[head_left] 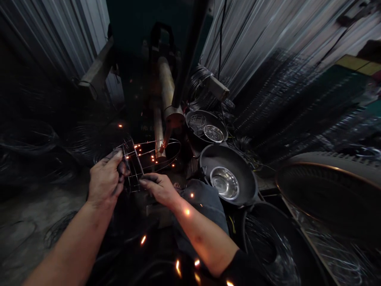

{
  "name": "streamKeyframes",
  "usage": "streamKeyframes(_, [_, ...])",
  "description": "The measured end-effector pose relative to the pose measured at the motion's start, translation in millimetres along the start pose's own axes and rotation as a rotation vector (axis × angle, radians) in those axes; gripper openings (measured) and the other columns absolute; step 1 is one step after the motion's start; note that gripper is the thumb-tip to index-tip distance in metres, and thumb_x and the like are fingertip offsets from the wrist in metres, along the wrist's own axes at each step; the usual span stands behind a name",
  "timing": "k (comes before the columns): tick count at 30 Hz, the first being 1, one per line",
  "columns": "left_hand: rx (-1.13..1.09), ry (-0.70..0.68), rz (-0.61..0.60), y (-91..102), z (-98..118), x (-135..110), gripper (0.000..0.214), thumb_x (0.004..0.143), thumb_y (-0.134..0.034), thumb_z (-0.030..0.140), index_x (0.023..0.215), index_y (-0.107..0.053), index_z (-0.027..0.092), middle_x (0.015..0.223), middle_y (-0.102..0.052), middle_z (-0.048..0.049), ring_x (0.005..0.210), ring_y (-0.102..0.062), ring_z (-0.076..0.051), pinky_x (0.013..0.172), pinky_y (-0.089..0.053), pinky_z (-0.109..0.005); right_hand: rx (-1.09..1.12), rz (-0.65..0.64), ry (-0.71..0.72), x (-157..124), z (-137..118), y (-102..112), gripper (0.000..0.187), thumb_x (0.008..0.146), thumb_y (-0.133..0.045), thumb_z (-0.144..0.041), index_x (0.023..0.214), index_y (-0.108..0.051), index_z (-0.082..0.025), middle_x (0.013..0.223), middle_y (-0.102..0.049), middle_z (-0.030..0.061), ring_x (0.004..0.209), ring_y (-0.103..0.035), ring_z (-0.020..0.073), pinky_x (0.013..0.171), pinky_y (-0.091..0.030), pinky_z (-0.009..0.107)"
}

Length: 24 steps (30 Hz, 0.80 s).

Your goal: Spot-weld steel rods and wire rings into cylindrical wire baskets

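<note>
Both my hands hold a thin wire frame (149, 157), made of a round ring with a small grid section. My left hand (105, 178) is closed on the frame's left side. My right hand (159, 188) pinches its lower edge. The ring's far side sits under the tip of a spot welder arm (166, 115), where a bright glow shows. Orange sparks fly around the frame, over my right forearm and down toward my lap.
A dark pan (228, 172) with a shiny steel bowl (224, 182) sits right of my knee. Another pan (206, 127) with small parts lies behind it. Wire coils and stacked wire goods fill the right side; corrugated metal walls stand behind.
</note>
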<state>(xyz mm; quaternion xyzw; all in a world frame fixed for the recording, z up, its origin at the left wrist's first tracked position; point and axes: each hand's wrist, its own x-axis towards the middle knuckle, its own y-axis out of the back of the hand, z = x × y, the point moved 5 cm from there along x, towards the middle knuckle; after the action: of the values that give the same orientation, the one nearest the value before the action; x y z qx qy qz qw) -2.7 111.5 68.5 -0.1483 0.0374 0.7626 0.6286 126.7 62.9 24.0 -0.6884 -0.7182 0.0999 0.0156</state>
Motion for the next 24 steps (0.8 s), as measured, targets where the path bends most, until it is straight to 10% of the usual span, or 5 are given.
streamKeyframes(9, [0.129, 0.162, -0.371, 58.6, -46.3, -23.7, 0.057, 0.044, -0.085, 0.045, 0.092, -0.074, 0.014, 0.087, -0.071, -0.0131, 0.079, -0.066, -0.027, 0.064, -0.053, -0.030, 0.381, -0.080, -0.380, -73.1, 3.8, 0.8, 0.031, 0.063, -0.076, -0.037, 0.079, -0.060, -0.016, 0.048, -0.055, -0.0061, 0.032, -0.038, 0.0053, 0.032, -0.023, 0.017])
streamKeyframes(12, [0.536, -0.062, -0.694, 74.1, -57.7, -53.4, 0.065, 0.044, -0.085, 0.041, 0.106, -0.072, 0.026, 0.102, -0.071, -0.0084, 0.102, -0.062, -0.030, 0.085, -0.050, -0.035, 0.540, -0.076, -0.435, -73.5, 2.1, 25.7, 0.022, 0.073, -0.068, -0.032, 0.071, -0.053, -0.016, 0.044, -0.049, -0.0085, 0.027, -0.028, 0.0029, 0.032, -0.026, 0.016])
streamKeyframes(17, [0.976, -0.563, -1.017, 70.0, -75.2, -99.1, 0.029, 0.082, -0.061, 0.039, 0.110, -0.068, 0.036, 0.079, -0.070, 0.0018, 0.077, -0.065, -0.016, 0.105, -0.033, -0.046, 0.387, -0.069, -0.513, -61.4, 24.2, 62.2, 0.026, 0.085, -0.056, -0.036, 0.070, -0.055, -0.015, 0.045, -0.051, -0.0065, 0.027, -0.029, 0.0041, 0.036, -0.036, 0.020])
streamKeyframes(24, [0.828, -0.809, -0.887, 62.1, -64.1, -97.0, 0.030, 0.082, -0.060, 0.036, 0.112, -0.067, 0.041, 0.076, -0.072, 0.0036, 0.065, -0.066, -0.014, 0.092, -0.046, -0.035, -0.319, 0.600, -0.381, -55.6, 34.7, 229.7, 0.016, 0.080, -0.066, -0.027, 0.085, -0.064, -0.012, 0.059, -0.063, -0.0006, 0.043, -0.051, 0.0086, 0.043, -0.039, 0.019])
